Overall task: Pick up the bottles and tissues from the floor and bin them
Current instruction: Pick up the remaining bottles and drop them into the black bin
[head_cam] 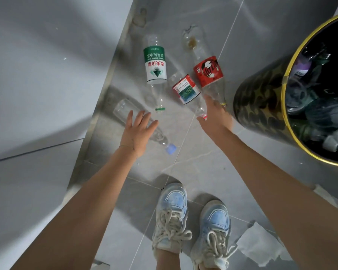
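Note:
Several empty plastic bottles lie on the grey tile floor. A clear unlabelled bottle [123,109] with a pale blue cap lies under my left hand [138,131], whose fingers are spread just above it. A green-and-white labelled bottle [156,65] lies farther off. My right hand [216,115] hovers with fingers apart over the neck of a red-and-white labelled bottle [185,88], beside a red cola bottle [208,72]. A white tissue [259,244] lies at the lower right. The black bin [261,98] with a gold rim stands on the right, holding several bottles.
A grey wall or cabinet face [47,65] runs along the left, meeting the floor at a metal strip [98,114]. My two blue-and-white sneakers [191,225] stand at the bottom centre. Another scrap of paper [320,191] lies behind my right forearm.

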Motion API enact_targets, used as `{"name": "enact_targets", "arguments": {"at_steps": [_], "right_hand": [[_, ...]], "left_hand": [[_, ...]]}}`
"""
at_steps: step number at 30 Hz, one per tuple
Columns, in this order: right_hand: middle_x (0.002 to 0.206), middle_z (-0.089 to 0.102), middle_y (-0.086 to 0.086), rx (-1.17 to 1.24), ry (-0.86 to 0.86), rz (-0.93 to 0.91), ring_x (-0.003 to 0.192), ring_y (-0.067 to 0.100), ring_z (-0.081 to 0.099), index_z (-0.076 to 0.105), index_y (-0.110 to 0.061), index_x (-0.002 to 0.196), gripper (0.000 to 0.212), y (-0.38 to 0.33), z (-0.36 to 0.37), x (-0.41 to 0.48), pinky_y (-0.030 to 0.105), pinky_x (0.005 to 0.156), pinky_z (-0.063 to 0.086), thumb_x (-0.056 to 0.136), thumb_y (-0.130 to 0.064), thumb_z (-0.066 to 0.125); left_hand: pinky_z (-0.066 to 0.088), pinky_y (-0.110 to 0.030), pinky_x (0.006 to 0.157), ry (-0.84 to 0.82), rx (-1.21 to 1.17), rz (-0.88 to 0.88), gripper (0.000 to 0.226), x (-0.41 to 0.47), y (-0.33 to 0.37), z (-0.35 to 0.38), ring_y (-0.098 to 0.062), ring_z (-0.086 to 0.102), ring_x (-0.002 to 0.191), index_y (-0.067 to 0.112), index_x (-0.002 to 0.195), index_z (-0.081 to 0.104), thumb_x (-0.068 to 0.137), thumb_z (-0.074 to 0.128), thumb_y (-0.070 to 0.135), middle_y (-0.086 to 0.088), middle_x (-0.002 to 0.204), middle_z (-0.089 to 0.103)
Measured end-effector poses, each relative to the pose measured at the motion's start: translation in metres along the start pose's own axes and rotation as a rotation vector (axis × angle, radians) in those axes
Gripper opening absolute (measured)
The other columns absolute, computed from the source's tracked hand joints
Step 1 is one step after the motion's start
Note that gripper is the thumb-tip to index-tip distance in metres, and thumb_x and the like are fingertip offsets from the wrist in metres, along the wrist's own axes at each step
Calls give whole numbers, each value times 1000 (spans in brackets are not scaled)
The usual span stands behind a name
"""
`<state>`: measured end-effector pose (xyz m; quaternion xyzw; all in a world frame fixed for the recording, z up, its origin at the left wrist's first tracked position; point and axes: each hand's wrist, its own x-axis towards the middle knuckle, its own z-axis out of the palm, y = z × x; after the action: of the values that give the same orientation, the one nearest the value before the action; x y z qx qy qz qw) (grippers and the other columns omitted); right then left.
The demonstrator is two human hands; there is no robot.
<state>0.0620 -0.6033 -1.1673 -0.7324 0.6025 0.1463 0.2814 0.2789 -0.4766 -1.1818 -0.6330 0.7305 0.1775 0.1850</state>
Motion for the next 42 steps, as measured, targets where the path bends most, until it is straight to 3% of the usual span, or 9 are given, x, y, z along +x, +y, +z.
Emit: {"name": "enact_targets", "arguments": {"at_steps": [4, 8, 12, 16, 22, 27, 37, 40, 42], "right_hand": [[129, 57, 13, 21, -22, 9, 115, 31, 57, 28, -21, 142, 61, -3, 11, -7, 39, 93, 48, 92, -23, 61], [123, 61, 12, 142, -63, 95, 110, 32, 60, 31, -18, 137, 57, -7, 17, -14, 40, 88, 49, 91, -28, 63], [129, 57, 9, 263, -79, 186, 117, 32, 55, 34, -15, 138, 68, -24, 17, -11, 38, 89, 45, 84, -40, 67], [124, 62, 12, 437, -110, 293, 112, 32, 59, 42, -11, 131, 52, -42, 19, -2, 34, 82, 45, 86, -27, 64], [131, 52, 14, 592, -106, 407, 105, 29, 59, 49, -3, 128, 48, -43, 13, -16, 28, 75, 41, 85, -18, 63], [119, 54, 11, 710, 63, 376, 65, 7, 48, 59, -6, 112, 33, -38, -36, -58, 22, 65, 38, 80, -13, 64], [94, 64, 5, 823, 387, 215, 88, 20, 59, 64, -13, 97, 19, -21, -198, -126, 24, 75, 45, 79, -18, 67], [86, 63, -3, 876, 462, 251, 87, 18, 60, 63, -17, 93, 15, -9, -236, -140, 29, 79, 49, 79, -19, 68], [85, 63, -4, 893, 496, 260, 86, 17, 60, 62, -19, 92, 14, 0, -257, -148, 34, 82, 51, 79, -20, 69]], "left_hand": [[38, -64, 98, 121, 49, 1, 82, 0, -4, 4, -40, 59, 112, 9, 112, 64, 32, 83, -3, -18, 117, 63], [39, -60, 100, 130, -34, -63, 89, -9, -4, -6, -37, 57, 114, 15, 117, 49, 37, 86, 3, -14, 115, 61], [42, -54, 98, 180, -251, -153, 70, -17, 0, -26, -36, 53, 114, 15, 118, 43, 59, 79, 10, -10, 118, 58], [46, -43, 81, 385, -476, -281, 52, -17, 4, -40, -37, 56, 100, 5, 113, 52, 66, 72, 13, -13, 105, 61], [48, -39, 78, 422, -901, -481, 52, -16, 19, -53, -36, 55, 99, 1, 114, 47, 72, 75, 17, -13, 107, 57], [36, -18, 72, 465, -1100, -550, 55, -27, 38, -90, -17, 51, 87, 2, 114, 46, 71, 79, 13, 1, 100, 51], [52, -45, 95, 522, -1308, -470, 85, -40, 76, -234, -25, 59, 114, 21, 133, 34, 65, 80, 43, -9, 129, 55], [53, -38, 94, 527, -1341, -397, 84, -32, 92, -277, -24, 56, 118, 38, 129, 28, 67, 84, 32, -4, 133, 50], [52, -24, 88, 516, -1362, -346, 78, -24, 104, -302, -7, 56, 114, 42, 123, 29, 72, 84, 19, 7, 126, 51]]}}
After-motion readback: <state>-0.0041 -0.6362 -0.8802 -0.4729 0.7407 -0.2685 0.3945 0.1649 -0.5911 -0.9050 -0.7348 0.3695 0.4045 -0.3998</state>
